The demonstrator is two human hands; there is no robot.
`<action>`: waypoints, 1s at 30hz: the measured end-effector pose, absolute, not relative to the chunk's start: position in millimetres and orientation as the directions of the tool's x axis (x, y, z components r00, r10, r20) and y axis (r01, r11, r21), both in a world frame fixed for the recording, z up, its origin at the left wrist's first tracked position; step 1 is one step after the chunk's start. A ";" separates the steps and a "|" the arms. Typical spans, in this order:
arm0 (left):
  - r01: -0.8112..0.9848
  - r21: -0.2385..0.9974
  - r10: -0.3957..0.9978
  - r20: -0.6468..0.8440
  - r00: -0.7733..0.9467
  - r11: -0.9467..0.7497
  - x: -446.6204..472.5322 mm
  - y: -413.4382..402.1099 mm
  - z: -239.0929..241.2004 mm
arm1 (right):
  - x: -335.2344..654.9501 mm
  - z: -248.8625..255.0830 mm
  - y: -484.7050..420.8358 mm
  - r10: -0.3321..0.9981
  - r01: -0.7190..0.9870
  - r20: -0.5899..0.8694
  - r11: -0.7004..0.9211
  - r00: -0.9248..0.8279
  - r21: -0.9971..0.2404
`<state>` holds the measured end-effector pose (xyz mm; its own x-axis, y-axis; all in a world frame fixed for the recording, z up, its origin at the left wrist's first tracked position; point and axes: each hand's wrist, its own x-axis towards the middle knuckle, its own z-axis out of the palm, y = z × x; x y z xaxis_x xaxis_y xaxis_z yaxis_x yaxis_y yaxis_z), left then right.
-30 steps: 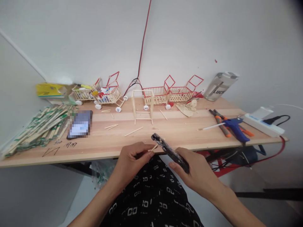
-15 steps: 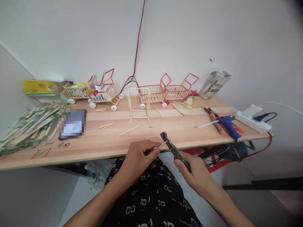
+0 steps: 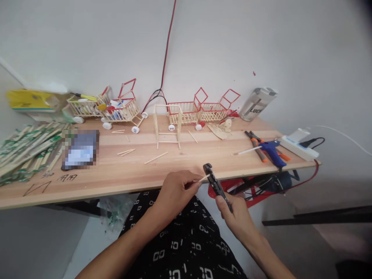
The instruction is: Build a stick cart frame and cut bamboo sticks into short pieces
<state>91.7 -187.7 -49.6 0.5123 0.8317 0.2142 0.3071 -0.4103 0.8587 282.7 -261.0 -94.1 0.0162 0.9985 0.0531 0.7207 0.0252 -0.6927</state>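
left hand [image 3: 179,190] pinches thin pale wooden stick [image 3: 204,178], long axis slanting up rightward, far end at head of dark metal plier-like tool [image 3: 216,186] clasped in right hand [image 3: 235,209].

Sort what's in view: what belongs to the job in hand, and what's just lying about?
Belongs, probably:
- thin pale wooden stick, left hand
- black metal plier-like tool, right hand
- open pale-stick frame

Apparently lying about:
- dark flat rectangular phone
- yellow rectangular packet

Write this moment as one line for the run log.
left hand: pinching stick | right hand: gripping tool | stick: end at tool's head | frame: on table
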 end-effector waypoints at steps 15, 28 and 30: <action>0.213 0.942 0.867 0.130 0.481 -0.260 88.3 -182.3 -55.7 | 279.2 -96.4 -260.2 0.997 0.540 -0.073 -0.069 0.014 -0.839; -0.048 0.994 0.826 -0.059 0.560 0.103 86.5 -185.6 -58.2 | 277.6 -83.0 -262.4 0.980 0.395 -0.164 -0.106 -0.116 -0.913; -0.051 0.991 0.826 -0.075 0.559 0.124 87.4 -186.6 -58.7 | 276.8 -82.6 -262.4 0.982 0.410 -0.165 -0.116 -0.088 -0.905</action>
